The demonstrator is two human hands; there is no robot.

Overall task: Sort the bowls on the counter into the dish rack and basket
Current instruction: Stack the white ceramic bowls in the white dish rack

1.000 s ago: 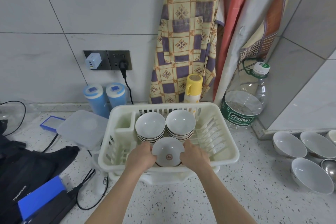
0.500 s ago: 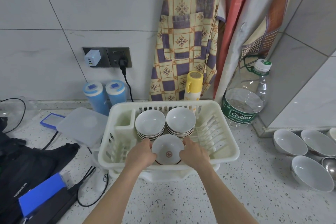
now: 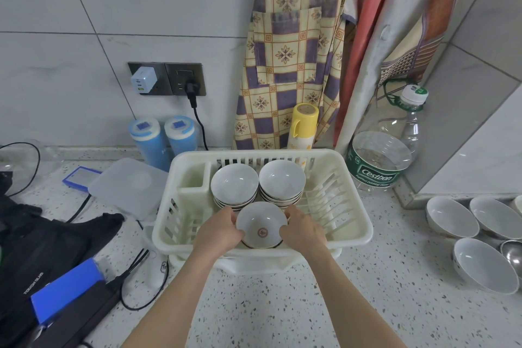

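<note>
left hand (image 3: 219,232) + right hand (image 3: 303,230) grip bowl (image 3: 261,224) | between palms, steadying it | rack (image 3: 356,237) front, probably starting third stack

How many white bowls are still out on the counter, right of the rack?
4 in view: one nearest the rack, one behind it to the right, one nearer the camera, and a sliver at the frame edge. More may lie out of frame.

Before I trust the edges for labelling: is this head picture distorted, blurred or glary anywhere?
Head view: wide-angle bending bows the wall tile lines and counter edges; the centre is sharp, with the red-marked bowl crisp in both hands; soft highlights sit in the loose bowls at right; lighting is even, shadows faint.
</note>
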